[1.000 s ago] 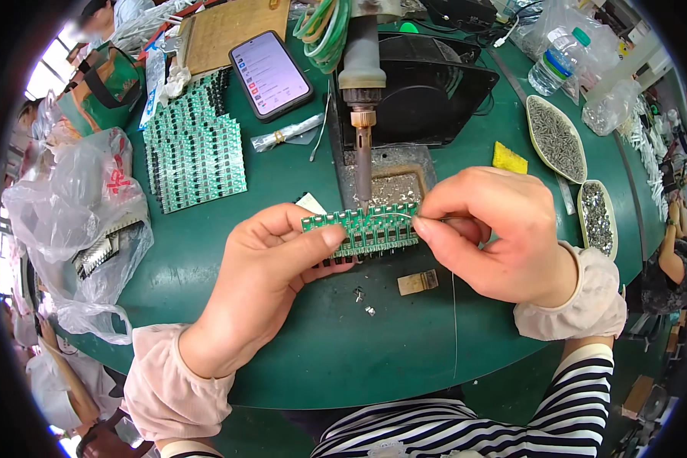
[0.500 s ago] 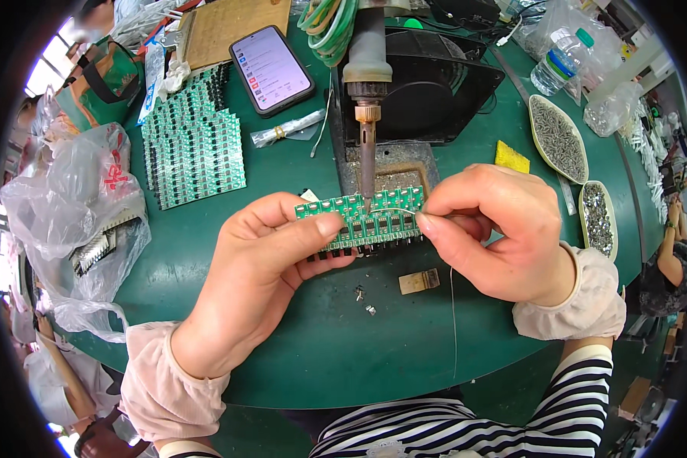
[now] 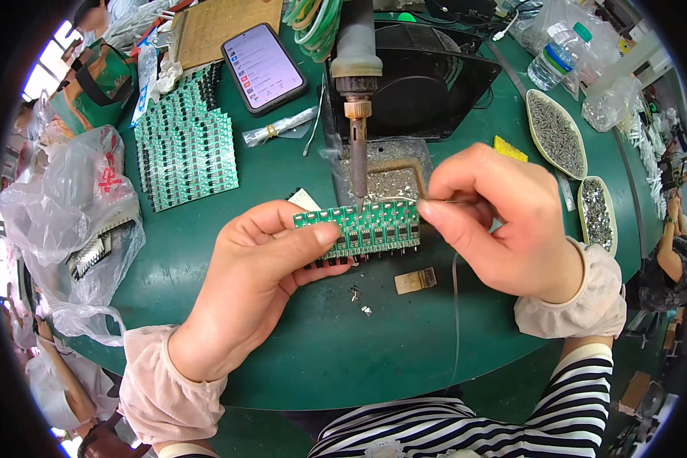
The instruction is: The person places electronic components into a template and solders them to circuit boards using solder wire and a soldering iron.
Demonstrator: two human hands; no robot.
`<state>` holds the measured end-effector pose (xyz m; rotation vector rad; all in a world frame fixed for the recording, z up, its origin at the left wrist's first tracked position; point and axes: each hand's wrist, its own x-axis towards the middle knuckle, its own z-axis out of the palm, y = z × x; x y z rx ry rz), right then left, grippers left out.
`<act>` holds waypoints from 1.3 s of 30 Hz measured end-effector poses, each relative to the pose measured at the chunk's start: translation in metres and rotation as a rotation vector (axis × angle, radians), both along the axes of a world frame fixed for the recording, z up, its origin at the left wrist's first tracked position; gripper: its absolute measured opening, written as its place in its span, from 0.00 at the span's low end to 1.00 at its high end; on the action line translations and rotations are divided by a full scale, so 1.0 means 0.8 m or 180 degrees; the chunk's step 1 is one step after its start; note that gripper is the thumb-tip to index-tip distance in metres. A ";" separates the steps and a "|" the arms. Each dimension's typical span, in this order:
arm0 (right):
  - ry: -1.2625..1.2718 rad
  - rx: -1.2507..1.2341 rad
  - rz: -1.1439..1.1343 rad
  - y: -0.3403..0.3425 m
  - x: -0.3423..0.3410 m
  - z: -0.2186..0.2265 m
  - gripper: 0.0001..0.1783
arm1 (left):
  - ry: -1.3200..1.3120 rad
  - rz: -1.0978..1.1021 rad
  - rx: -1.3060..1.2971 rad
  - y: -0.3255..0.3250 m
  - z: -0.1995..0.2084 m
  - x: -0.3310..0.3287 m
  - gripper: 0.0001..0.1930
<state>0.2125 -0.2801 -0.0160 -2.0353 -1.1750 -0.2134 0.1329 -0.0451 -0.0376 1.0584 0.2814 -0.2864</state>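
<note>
While the round green table fills most of the view, its far half is crowded with work gear. A fixed soldering iron points down toward a tray of solder dross near the middle. Just in front of it, the left hand pinches a green circuit board strip between thumb and fingers, holding it above the tabletop under the iron's tip. The right hand is closed on a thin solder wire, whose end touches the strip's upper edge. To the left lies a sheet of more green boards, with a smartphone beyond it and crumpled plastic bags at the table's left rim. On the right stand two oval dishes of small metal parts and a plastic water bottle. A small brass-coloured piece rests on the table below the strip.
</note>
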 end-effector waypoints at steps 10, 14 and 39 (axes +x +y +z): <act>0.0076 -0.1958 -0.0808 -0.061 -0.001 0.021 0.07 | -0.0259 -0.0522 0.1137 -0.011 0.005 -0.014 0.04; -0.0024 -0.2474 -0.0985 -0.071 -0.010 0.006 0.07 | -0.1137 -0.0694 0.1610 -0.020 0.009 -0.029 0.03; 0.0965 -0.0315 0.0413 -0.010 -0.011 0.019 0.07 | -0.5219 0.0177 0.4820 -0.025 -0.022 -0.022 0.10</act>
